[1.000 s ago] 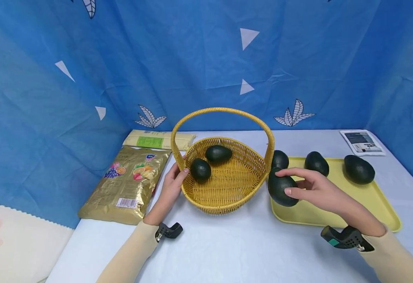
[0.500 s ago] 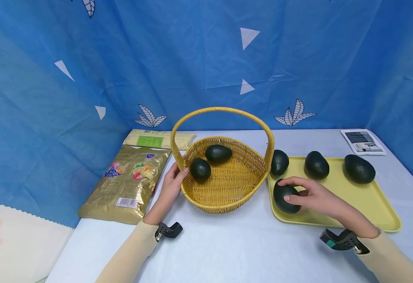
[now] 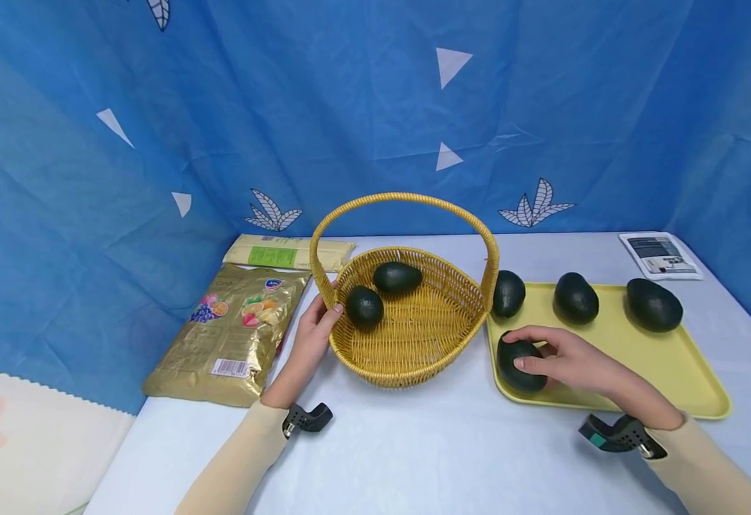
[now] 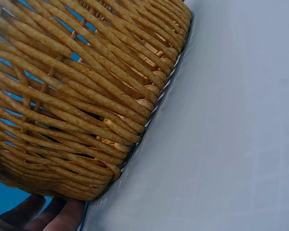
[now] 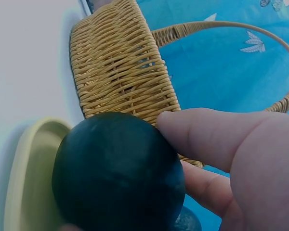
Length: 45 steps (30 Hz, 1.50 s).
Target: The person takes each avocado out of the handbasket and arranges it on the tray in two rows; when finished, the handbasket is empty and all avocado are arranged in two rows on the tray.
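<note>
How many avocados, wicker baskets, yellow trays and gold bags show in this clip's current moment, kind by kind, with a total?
Avocados: 6
Wicker basket: 1
Yellow tray: 1
Gold bag: 1
Total: 9

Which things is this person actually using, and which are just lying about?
Seemingly part of the job:
Dark green, avocado-shaped fruits, one held by the right hand
Golden-yellow woven basket, held by the left hand
Pale yellow rectangular tray

Seemingly just lying about:
Shiny gold foil bag
Long, pale yellow packet
Flat white printed rectangle
</note>
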Each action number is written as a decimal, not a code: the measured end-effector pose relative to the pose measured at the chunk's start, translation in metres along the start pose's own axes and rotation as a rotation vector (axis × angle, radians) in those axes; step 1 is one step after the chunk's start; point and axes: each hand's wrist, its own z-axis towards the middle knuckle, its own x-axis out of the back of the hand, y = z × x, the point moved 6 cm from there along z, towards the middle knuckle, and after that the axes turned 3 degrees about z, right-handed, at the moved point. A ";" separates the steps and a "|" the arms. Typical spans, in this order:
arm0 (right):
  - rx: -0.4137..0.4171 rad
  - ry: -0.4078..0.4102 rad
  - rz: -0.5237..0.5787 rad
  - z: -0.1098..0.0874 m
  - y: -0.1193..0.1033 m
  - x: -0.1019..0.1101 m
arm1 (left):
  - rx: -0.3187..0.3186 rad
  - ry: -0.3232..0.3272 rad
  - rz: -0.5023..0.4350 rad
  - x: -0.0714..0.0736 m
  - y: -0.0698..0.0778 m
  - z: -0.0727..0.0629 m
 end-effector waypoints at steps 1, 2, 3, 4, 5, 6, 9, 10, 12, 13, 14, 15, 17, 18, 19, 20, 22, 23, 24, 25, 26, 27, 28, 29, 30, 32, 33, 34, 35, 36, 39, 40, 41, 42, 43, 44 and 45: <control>0.006 -0.003 -0.001 0.000 0.000 0.000 | 0.000 0.000 -0.001 0.000 0.000 0.000; 0.005 -0.005 -0.001 0.000 0.000 0.000 | -0.001 0.001 -0.003 0.000 0.000 0.000; 0.004 -0.007 -0.002 0.001 0.000 0.000 | -0.006 -0.001 -0.002 0.000 0.000 0.001; 0.002 -0.008 -0.003 0.001 0.000 0.000 | -0.007 -0.001 -0.005 0.000 0.000 0.001; -0.003 -0.008 -0.004 0.001 0.000 0.001 | -0.006 -0.003 -0.007 0.000 0.000 0.001; -0.006 -0.007 -0.008 0.001 0.000 0.001 | -0.004 -0.003 -0.010 0.000 0.000 0.001; -0.015 -0.008 -0.009 0.002 0.001 0.002 | -0.004 -0.006 -0.009 0.001 0.000 0.001; -0.015 -0.008 -0.009 0.002 0.001 0.003 | -0.002 -0.004 -0.010 0.001 0.000 0.002; -0.012 -0.006 -0.014 0.003 0.001 0.004 | -0.004 -0.004 -0.008 0.002 0.000 0.002; -0.011 -0.005 -0.015 0.003 0.001 0.004 | -0.005 -0.002 -0.005 0.002 0.000 0.002; -0.010 -0.005 -0.016 0.003 0.001 0.005 | -0.006 0.000 -0.005 0.002 0.000 0.002; -0.010 -0.003 -0.020 0.003 0.001 0.005 | -0.007 0.000 -0.004 0.002 0.000 0.002; -0.010 0.001 -0.025 0.003 0.000 0.005 | -0.007 0.001 -0.006 0.002 0.000 0.002; -0.011 0.002 -0.025 0.003 0.000 0.005 | -0.005 0.002 -0.004 0.002 0.000 0.002; -0.009 0.003 -0.028 0.003 0.000 0.005 | -0.003 0.004 -0.002 0.002 0.000 0.001; -0.007 0.004 -0.030 0.003 0.000 0.005 | 0.000 0.004 -0.001 0.002 0.000 0.001; 0.001 0.009 -0.042 0.002 0.000 0.006 | 0.003 0.005 -0.001 0.002 0.001 0.000; 0.004 0.011 -0.048 0.002 0.000 0.006 | 0.002 0.004 0.000 0.002 0.001 0.000; 0.007 0.014 -0.054 0.002 0.001 0.006 | 0.003 0.004 0.000 0.002 0.001 0.000; 0.008 0.016 -0.061 0.002 0.001 0.007 | 0.004 0.005 0.000 0.001 0.001 0.000; 0.007 0.019 -0.066 0.001 0.001 0.007 | 0.001 0.004 -0.003 0.001 0.001 0.000; 0.006 0.023 -0.070 0.001 0.001 0.008 | -0.004 0.003 -0.003 0.001 0.001 0.000; 0.003 0.026 -0.070 0.001 0.001 0.008 | -0.007 0.005 -0.003 0.001 0.001 0.000; 0.000 0.028 -0.071 0.001 0.001 0.009 | -0.005 0.007 -0.004 0.001 0.001 0.000; -0.003 0.031 -0.070 0.001 0.002 0.009 | -0.004 0.009 -0.007 0.001 0.001 0.000; -0.007 0.037 -0.070 0.000 0.002 0.011 | -0.007 0.008 -0.009 0.001 0.001 0.000; -0.007 0.041 -0.069 0.000 0.002 0.012 | -0.010 0.007 -0.009 0.000 0.001 0.000; -0.007 0.045 -0.069 0.000 0.002 0.012 | -0.006 0.010 -0.011 0.000 0.001 0.000; -0.007 0.048 -0.071 -0.001 0.002 0.013 | -0.007 0.009 -0.013 0.000 0.001 0.000; -0.006 0.052 -0.073 -0.001 0.002 0.014 | -0.007 0.009 -0.012 0.000 0.001 0.000; -0.005 0.062 -0.079 -0.001 0.001 0.016 | -0.009 0.011 -0.009 0.001 0.001 0.000; -0.006 0.063 -0.079 -0.002 0.001 0.016 | -0.008 0.012 -0.010 0.001 0.001 0.000; -0.005 0.064 -0.081 -0.002 0.000 0.017 | -0.009 0.011 -0.009 0.001 0.001 0.000; -0.005 0.065 -0.082 -0.002 0.000 0.017 | -0.010 0.010 -0.006 0.001 0.001 0.000; -0.002 0.065 -0.083 -0.003 -0.001 0.017 | -0.013 0.009 -0.002 0.000 0.001 0.000; 0.001 0.065 -0.084 -0.003 -0.001 0.018 | -0.012 0.009 0.000 0.000 0.001 0.000; 0.004 0.066 -0.085 -0.003 -0.002 0.018 | -0.014 0.007 0.004 0.000 0.001 0.000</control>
